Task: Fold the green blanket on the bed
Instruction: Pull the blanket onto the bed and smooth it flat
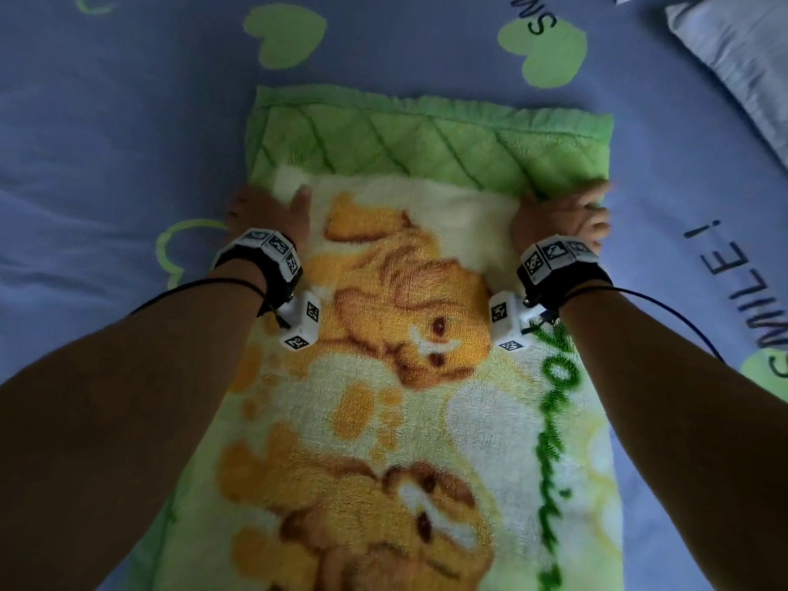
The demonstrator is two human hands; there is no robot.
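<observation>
The green blanket (pixel 409 138) lies folded into a long narrow strip on the bed, running from the bottom of the view to a quilted green border at the far end. Its top face shows yellow puppies and green lettering. My left hand (pixel 266 213) grips the blanket's left edge just below the border, thumb on top and fingers at the side. My right hand (pixel 563 217) grips the right edge at the same height, fingers curled around the fabric. Both wrists wear black bands with white marker cubes and thin black cables.
The bed sheet (pixel 106 142) is blue-purple with green hearts and "SMILE!" lettering, spreading wide on both sides of the blanket. A light grey pillow (pixel 742 61) lies at the far right corner.
</observation>
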